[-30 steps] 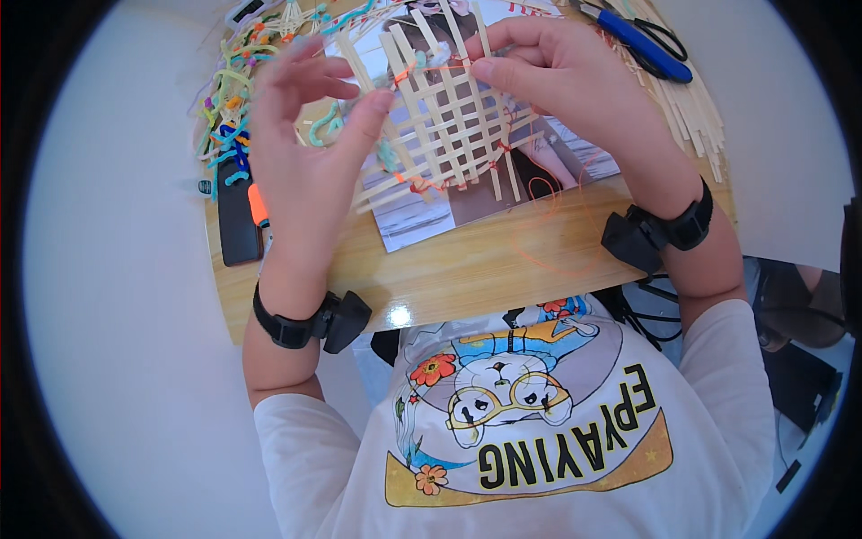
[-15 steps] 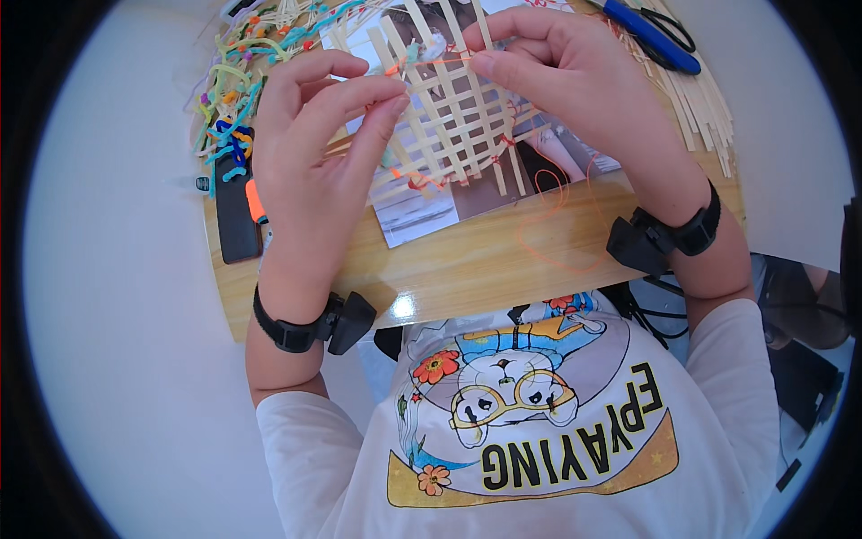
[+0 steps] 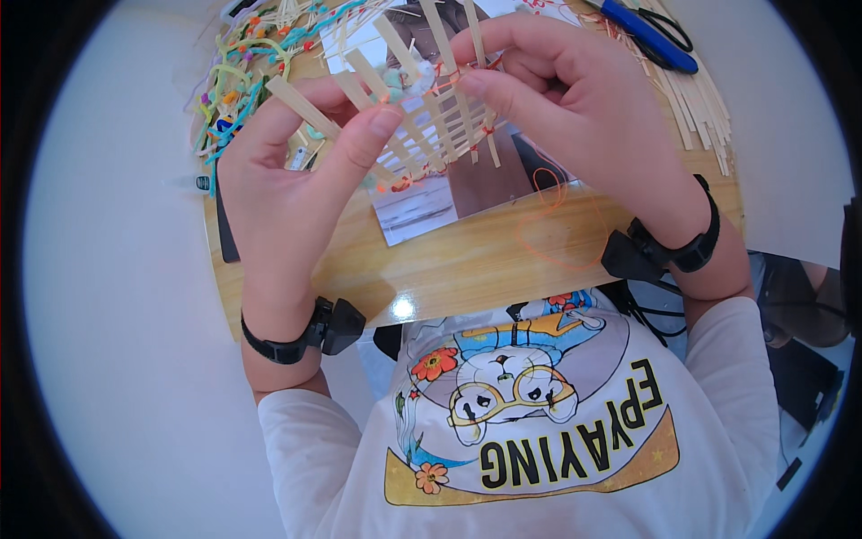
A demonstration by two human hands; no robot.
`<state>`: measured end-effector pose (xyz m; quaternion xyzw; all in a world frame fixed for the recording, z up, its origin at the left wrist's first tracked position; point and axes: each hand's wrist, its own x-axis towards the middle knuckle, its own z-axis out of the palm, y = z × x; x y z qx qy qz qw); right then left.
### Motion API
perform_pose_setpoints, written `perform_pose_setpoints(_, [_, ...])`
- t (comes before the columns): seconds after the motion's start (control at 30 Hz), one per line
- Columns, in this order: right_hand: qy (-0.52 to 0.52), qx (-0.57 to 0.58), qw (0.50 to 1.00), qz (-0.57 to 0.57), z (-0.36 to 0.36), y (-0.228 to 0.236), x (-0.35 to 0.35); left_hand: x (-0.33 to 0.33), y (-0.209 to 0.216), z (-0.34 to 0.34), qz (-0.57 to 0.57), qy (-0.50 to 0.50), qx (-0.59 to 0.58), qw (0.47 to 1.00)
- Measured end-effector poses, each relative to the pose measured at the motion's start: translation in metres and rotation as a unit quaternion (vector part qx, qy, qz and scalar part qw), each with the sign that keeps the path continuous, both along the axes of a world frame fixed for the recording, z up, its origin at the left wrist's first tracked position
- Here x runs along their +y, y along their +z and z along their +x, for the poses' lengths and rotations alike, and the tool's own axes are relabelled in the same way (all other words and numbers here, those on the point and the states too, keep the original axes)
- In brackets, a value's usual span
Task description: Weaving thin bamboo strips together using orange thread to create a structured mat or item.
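Observation:
A woven lattice of pale flat bamboo-like strips point(image 3: 460, 126) is held up between my hands, tilted, its loose strip ends fanning out at the top. My left hand point(image 3: 287, 184) grips its left edge, thumb in front and fingers behind the strips. At the upper right edge, my right hand point(image 3: 575, 108) pinches with thumb and forefinger beside an orange thread wound on the strips; the exact pinch is partly hidden. Orange and red ties show along the lattice edges. Slack orange thread point(image 3: 536, 184) loops down onto the wooden table point(image 3: 467, 260).
Beneath the lattice lies a printed picture sheet point(image 3: 409, 216). Colourful fuzzy pipe cleaners point(image 3: 244, 72) are heaped at the far left. A blue-handled tool point(image 3: 648, 38) rests on several loose pale strips point(image 3: 687, 108) at the far right. A dark flat object point(image 3: 226, 225) lies behind my left wrist.
My left hand has moved from a raised pinch near the lattice to gripping its left edge. The lattice has tilted and turned. My right hand stays at the upper right edge.

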<state>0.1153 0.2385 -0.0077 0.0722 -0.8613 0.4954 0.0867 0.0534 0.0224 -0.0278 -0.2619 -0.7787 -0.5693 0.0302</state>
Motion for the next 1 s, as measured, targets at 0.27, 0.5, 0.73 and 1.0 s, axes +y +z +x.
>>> perform_pose_setpoints(0.27, [0.014,0.074,0.997,0.026,-0.003,-0.008,0.005,-0.005,0.001,-0.001,-0.043,-0.020,0.198,0.979])
perform_pose_setpoints(0.5, [-0.027,0.206,0.969,0.136,0.002,-0.015,0.009,-0.005,-0.004,-0.005,-0.119,0.017,0.367,0.922])
perform_pose_setpoints(0.73, [-0.014,0.285,0.938,0.199,0.009,-0.009,0.010,-0.006,-0.005,-0.006,-0.131,0.037,0.385,0.913])
perform_pose_setpoints(1.0, [0.082,0.271,0.934,0.219,0.022,0.002,0.009,-0.001,-0.007,-0.015,-0.128,0.060,0.436,0.888])
